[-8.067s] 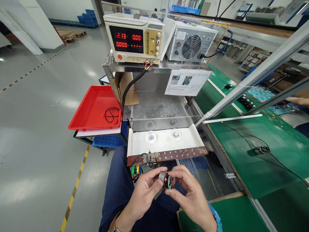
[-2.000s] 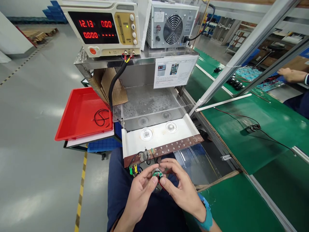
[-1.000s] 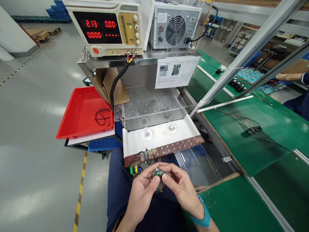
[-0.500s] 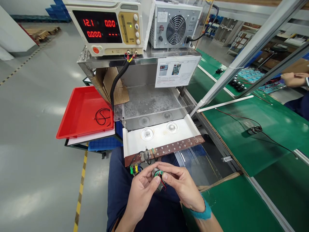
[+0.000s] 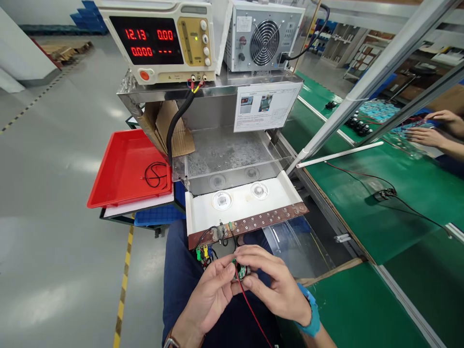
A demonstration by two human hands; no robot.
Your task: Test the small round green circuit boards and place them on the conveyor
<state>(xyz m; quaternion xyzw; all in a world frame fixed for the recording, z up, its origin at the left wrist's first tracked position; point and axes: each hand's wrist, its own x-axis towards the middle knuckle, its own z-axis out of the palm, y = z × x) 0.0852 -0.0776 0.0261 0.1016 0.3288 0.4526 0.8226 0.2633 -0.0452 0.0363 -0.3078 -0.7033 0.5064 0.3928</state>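
Note:
Over my lap I hold a small round motor (image 5: 240, 269) with a green circuit board on its end. My left hand (image 5: 212, 295) pinches it from the left. My right hand (image 5: 274, 285) grips it from the right, fingers curled over the top. A thin red wire (image 5: 253, 314) runs from the motor down between my hands. Just beyond my hands is a white fixture tray (image 5: 203, 218) with two round seats (image 5: 222, 200) and a brown strip of terminals (image 5: 268, 221) along its front edge.
A power supply (image 5: 159, 38) reading 12.13 and a fan-fronted unit (image 5: 264, 41) stand on a steel shelf. A red tray (image 5: 123, 169) with a black wire loop lies left. A green conveyor belt (image 5: 380, 212) runs right, where another person's hands (image 5: 431, 130) work.
The motor has turned in my fingers and the red wire now hangs loose down between my hands. My right hand's fingers have curled further over it. The other person's hands moved over the belt.

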